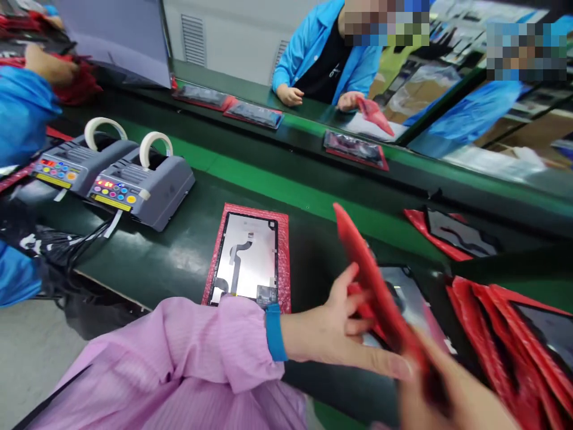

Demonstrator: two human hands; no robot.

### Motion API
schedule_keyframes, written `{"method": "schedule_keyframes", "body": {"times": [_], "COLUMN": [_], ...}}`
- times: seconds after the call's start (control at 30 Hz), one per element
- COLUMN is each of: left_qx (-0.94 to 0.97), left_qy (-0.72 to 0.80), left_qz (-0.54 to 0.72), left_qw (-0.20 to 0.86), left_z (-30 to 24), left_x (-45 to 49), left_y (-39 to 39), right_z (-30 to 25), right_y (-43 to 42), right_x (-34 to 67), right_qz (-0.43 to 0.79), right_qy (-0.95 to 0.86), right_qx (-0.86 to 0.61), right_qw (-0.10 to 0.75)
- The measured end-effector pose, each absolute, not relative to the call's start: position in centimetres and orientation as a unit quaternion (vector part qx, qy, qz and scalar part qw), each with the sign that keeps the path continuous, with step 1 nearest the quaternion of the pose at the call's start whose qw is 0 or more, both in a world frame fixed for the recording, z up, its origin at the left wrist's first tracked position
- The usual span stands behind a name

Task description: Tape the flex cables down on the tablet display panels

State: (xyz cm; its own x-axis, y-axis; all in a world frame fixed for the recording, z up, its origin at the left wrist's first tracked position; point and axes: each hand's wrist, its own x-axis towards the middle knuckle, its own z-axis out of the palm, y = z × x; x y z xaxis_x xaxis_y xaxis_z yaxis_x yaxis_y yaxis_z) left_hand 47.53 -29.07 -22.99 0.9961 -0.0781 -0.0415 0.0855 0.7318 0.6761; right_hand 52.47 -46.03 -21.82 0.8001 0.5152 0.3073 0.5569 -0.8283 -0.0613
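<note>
My right hand point(461, 388), blurred at the lower right, grips a red bubble-wrap pouch point(376, 280) by its near end. The pouch stands tilted, nearly edge-on to me; what it contains is hidden. My left hand point(335, 334) reaches across with fingers spread and thumb stretched out. Its fingertips are at the pouch's left face, and its thumb tip is close to my right hand. Behind the pouch lies a partly covered display panel point(405, 292). Left of my hands, another display panel point(250, 257), silver-backed with a dark flex cable, rests on a red bubble-wrap sheet point(284, 257).
Two grey tape dispensers point(147, 185) with white rolls stand at left, near black cables point(85, 245). Several red pouches point(487, 334) are piled at right. Wrapped panels point(255, 113) lie along the green conveyor point(215, 158). Co-workers in blue sleeves point(304, 48) work opposite and at left.
</note>
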Motion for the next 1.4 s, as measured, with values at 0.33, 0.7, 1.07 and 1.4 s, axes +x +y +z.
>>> {"method": "schedule_keyframes", "body": {"times": [0.33, 0.7, 1.07, 1.4], "left_qx": [0.419, 0.457, 0.858, 0.841], "left_qy": [0.235, 0.265, 0.411, 0.441], "left_qz": [0.178, 0.169, 0.076, 0.095], "left_qw": [0.859, 0.832, 0.297, 0.299], "left_z": [-25.4, -26.6, -28.6, -29.4], "left_x": [41.1, 38.3, 37.2, 37.1], "left_y": [-20.6, -17.1, -12.1, -12.2], "right_z": [-25.4, -27.2, -29.3, -29.1], "right_y": [-40.0, -36.3, -34.3, -29.8], "right_x": [54.7, 55.4, 54.2, 55.4], "right_qz": [-0.039, 0.267, 0.319, 0.329], "right_qy": [-0.385, -0.295, -0.223, -0.318], "right_qx": [-0.863, -0.802, -0.743, -0.767], "right_qw": [0.324, 0.446, 0.545, 0.450]}}
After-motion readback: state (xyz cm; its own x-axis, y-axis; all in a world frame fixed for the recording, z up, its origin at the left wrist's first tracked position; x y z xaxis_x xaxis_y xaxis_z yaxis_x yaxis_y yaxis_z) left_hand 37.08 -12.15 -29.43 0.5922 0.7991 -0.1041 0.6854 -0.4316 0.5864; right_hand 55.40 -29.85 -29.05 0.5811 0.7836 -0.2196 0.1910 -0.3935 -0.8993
